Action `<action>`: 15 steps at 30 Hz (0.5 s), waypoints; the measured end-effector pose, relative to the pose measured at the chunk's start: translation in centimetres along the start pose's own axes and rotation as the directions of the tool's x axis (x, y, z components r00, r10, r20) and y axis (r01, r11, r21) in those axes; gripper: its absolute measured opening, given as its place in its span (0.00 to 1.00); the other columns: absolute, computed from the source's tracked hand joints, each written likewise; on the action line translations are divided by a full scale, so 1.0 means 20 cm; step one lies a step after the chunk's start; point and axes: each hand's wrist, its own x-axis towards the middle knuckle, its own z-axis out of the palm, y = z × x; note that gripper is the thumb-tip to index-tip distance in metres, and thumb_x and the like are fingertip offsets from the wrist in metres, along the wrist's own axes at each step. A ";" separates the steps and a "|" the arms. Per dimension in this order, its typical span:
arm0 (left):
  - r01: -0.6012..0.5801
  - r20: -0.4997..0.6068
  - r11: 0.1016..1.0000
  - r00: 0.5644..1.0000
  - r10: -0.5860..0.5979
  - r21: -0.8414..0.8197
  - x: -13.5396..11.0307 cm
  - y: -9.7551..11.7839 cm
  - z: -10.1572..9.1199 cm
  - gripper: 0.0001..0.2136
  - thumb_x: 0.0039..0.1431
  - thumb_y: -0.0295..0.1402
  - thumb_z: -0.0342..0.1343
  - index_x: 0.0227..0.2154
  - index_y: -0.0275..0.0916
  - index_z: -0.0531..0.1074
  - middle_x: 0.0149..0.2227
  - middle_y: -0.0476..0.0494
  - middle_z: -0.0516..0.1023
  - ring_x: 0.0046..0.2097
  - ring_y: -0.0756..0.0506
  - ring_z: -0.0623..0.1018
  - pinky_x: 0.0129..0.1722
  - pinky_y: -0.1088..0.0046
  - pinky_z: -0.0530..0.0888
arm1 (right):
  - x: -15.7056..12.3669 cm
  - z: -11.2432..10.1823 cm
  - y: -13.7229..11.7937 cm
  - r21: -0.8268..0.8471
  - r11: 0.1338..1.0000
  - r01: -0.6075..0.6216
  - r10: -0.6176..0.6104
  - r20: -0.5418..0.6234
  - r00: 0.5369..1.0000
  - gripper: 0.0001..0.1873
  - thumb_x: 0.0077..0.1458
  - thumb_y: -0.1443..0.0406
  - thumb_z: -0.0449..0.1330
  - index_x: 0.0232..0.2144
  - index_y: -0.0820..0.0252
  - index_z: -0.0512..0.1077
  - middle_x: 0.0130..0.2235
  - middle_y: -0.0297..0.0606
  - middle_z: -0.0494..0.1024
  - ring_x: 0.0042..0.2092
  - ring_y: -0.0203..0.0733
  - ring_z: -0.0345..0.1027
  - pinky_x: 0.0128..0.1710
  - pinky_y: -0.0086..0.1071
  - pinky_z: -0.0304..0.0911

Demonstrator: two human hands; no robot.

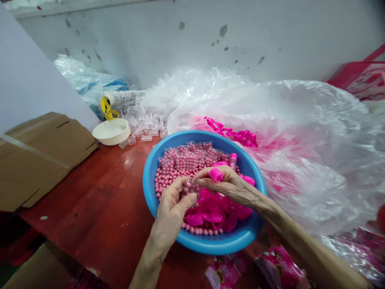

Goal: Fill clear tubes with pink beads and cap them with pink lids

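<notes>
Over a blue basin (pixel 149 188), my left hand (pixel 173 204) is closed around a small clear container filled with pink beads (pixel 189 190). My right hand (pixel 224 182) has its thumb and fingertips at the top end of that container, and a bright pink cap (pixel 216 174) is tucked between its fingers. Loose pink beads (pixel 165 176) fill much of the basin, with several filled clear packs (pixel 189 160) lying on them at the back. Bright pink plastic parts (pixel 210 208) are heaped beneath my hands. A clear tube with a pink cap (pixel 233 161) leans at the basin's right side.
Many clear empty cases (pixel 147 120) spill across the red table (pixel 99 196) near a white dish (pixel 111 131) and yellow scissor handles (pixel 107 109). A large plastic bag (pixel 306 116) with pink parts lies right. Cardboard (pixel 45 156) stands left; printed pink packets (pixel 279 265) lie in front.
</notes>
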 end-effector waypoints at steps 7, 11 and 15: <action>0.033 0.046 0.999 0.998 -0.034 0.031 -0.01 0.00 0.00 0.09 0.52 0.26 0.57 0.37 0.38 0.73 0.32 0.50 0.73 0.34 0.51 0.72 0.35 0.78 0.70 | -0.02 -0.05 -0.02 0.094 0.991 -0.096 0.082 0.140 0.987 0.09 0.54 0.59 0.60 0.30 0.59 0.72 0.25 0.29 0.70 0.26 0.31 0.59 0.26 0.27 0.53; -0.011 0.026 0.992 1.000 0.008 0.125 -0.02 0.01 0.00 0.09 0.54 0.26 0.55 0.39 0.39 0.73 0.34 0.48 0.75 0.38 0.49 0.74 0.41 0.76 0.70 | -0.04 -0.10 0.01 0.107 0.973 -0.203 0.179 0.204 0.963 0.13 0.53 0.56 0.60 0.28 0.60 0.69 0.22 0.27 0.65 0.24 0.30 0.55 0.22 0.26 0.50; -0.070 -0.023 0.982 0.997 0.075 0.178 -0.02 0.01 0.00 0.08 0.55 0.26 0.55 0.38 0.39 0.72 0.35 0.48 0.76 0.39 0.49 0.74 0.41 0.77 0.70 | -0.03 -0.13 0.08 0.086 0.977 -0.196 0.207 -0.142 0.968 0.18 0.50 0.52 0.61 0.32 0.61 0.68 0.19 0.25 0.63 0.20 0.30 0.55 0.20 0.26 0.51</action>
